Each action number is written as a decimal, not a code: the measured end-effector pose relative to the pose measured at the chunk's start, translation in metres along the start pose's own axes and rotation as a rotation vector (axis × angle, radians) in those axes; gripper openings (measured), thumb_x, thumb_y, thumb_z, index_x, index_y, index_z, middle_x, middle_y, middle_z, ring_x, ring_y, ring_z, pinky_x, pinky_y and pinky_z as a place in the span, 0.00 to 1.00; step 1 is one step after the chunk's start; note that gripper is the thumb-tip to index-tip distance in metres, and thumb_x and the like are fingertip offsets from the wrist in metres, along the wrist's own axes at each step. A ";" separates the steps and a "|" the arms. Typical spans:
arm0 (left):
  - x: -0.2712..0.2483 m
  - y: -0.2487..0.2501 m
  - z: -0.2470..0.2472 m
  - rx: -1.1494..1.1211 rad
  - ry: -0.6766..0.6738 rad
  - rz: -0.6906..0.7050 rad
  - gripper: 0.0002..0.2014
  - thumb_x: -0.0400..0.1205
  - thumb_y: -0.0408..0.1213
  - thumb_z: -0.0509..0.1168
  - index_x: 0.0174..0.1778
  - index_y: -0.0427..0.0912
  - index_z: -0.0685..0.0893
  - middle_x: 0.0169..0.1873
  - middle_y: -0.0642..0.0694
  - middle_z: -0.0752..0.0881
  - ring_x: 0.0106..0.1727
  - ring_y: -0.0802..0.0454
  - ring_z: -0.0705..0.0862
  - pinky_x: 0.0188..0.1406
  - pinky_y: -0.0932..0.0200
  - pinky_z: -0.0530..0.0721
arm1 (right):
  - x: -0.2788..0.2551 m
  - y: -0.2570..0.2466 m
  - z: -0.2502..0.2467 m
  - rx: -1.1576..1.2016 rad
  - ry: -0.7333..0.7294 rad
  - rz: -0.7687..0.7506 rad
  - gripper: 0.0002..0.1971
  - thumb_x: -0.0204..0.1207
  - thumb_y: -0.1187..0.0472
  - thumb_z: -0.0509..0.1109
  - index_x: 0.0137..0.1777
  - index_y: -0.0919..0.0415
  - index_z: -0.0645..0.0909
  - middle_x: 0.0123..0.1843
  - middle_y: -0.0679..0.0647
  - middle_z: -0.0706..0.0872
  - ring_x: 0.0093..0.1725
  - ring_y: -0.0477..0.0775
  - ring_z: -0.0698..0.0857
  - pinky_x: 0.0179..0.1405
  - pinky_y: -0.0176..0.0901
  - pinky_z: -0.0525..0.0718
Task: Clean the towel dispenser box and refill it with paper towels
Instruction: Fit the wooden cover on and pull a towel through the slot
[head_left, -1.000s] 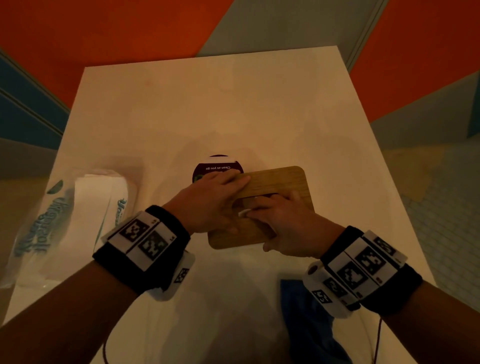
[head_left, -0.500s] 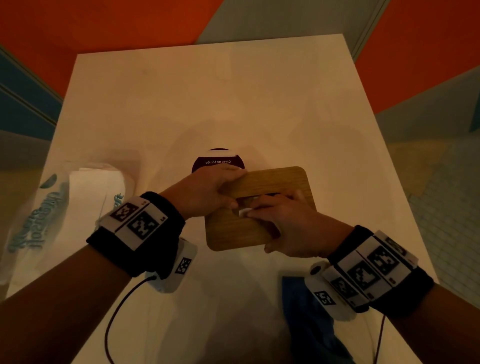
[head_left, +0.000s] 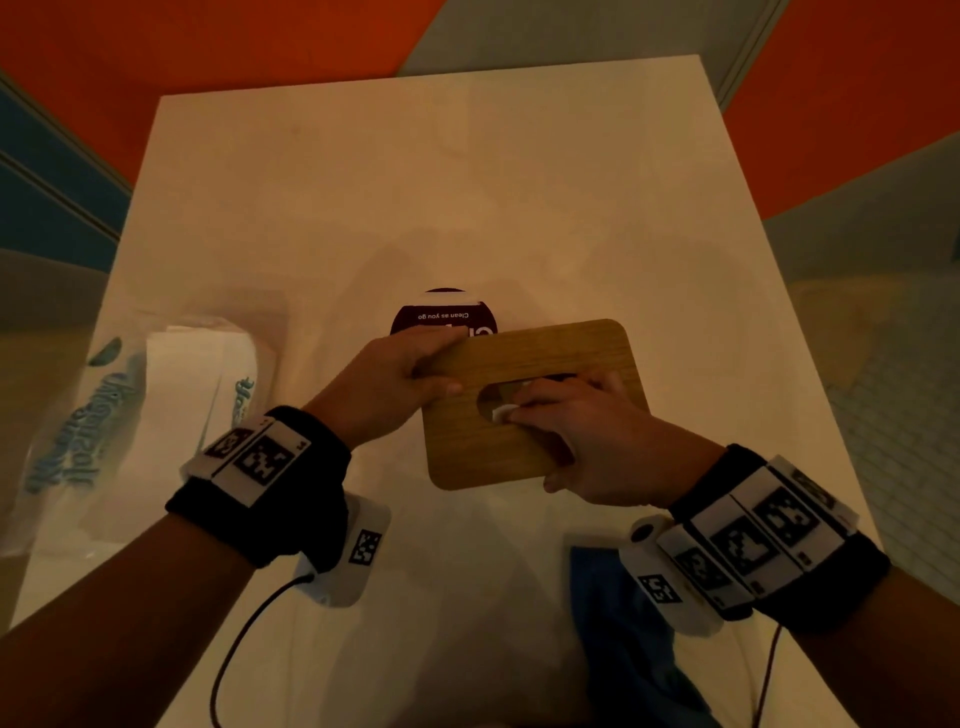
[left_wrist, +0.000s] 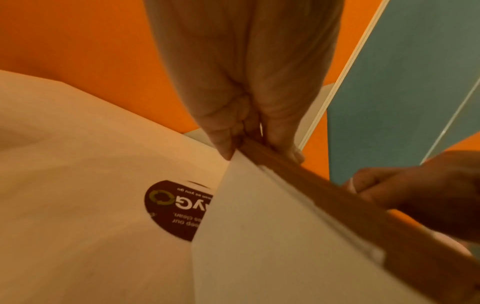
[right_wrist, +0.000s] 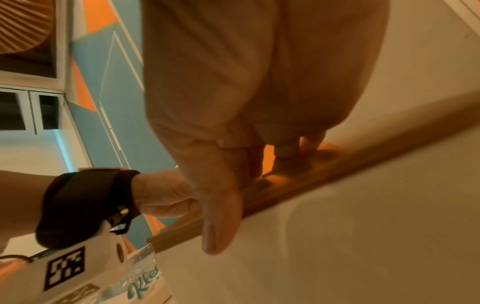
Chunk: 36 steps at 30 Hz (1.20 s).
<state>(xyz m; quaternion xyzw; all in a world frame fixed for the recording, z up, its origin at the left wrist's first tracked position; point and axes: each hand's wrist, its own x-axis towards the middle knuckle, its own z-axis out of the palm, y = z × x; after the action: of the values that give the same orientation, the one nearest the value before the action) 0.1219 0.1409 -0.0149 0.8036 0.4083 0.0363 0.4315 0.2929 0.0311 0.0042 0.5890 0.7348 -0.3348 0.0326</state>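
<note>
The towel dispenser box has a wooden lid (head_left: 545, 353) with an oval slot and a white body (left_wrist: 259, 236); it sits mid-table. My left hand (head_left: 400, 384) grips the lid's left edge, thumb on top; the left wrist view shows the fingers (left_wrist: 283, 133) pinching that edge (left_wrist: 337, 197). My right hand (head_left: 566, 431) curls its fingers into the slot, with the thumb (right_wrist: 221, 226) down over the near edge (right_wrist: 298, 189). A small white bit (head_left: 501, 413) shows in the slot at the right fingertips. A plastic-wrapped pack of paper towels (head_left: 171, 395) lies at the table's left.
A blue cloth (head_left: 623, 639) lies on the white table (head_left: 415, 182) near the front right, under my right wrist. A dark round sticker (head_left: 441, 317) is on the table just behind the box. Orange and blue-grey walls surround the table.
My left hand has slid from lying over the lid's left part to gripping its left edge. The lid now looks slightly larger and turned. My right hand stays at the slot.
</note>
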 end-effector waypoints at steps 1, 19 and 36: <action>0.000 -0.002 0.001 -0.008 0.007 -0.002 0.26 0.77 0.30 0.66 0.71 0.43 0.70 0.70 0.42 0.75 0.60 0.58 0.71 0.43 0.91 0.69 | 0.000 0.000 0.000 0.013 0.002 -0.003 0.35 0.70 0.56 0.73 0.75 0.44 0.61 0.77 0.42 0.63 0.76 0.50 0.60 0.74 0.50 0.46; -0.026 0.012 0.012 0.446 -0.092 0.071 0.36 0.79 0.44 0.63 0.78 0.45 0.49 0.81 0.47 0.47 0.81 0.47 0.45 0.80 0.53 0.46 | -0.004 0.006 0.006 -0.136 0.018 -0.021 0.35 0.71 0.49 0.71 0.76 0.44 0.60 0.80 0.42 0.62 0.78 0.52 0.57 0.77 0.56 0.38; -0.031 0.010 0.013 0.320 -0.256 0.020 0.50 0.71 0.47 0.70 0.77 0.43 0.41 0.70 0.59 0.33 0.74 0.62 0.33 0.78 0.60 0.42 | 0.001 0.013 0.006 -0.025 0.054 -0.010 0.30 0.72 0.42 0.66 0.74 0.43 0.64 0.78 0.41 0.67 0.80 0.42 0.56 0.69 0.72 0.22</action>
<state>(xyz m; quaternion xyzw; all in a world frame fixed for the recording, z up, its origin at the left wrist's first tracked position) 0.1128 0.1083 -0.0063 0.8639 0.3427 -0.1275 0.3465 0.3022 0.0300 -0.0069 0.5937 0.7423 -0.3099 0.0185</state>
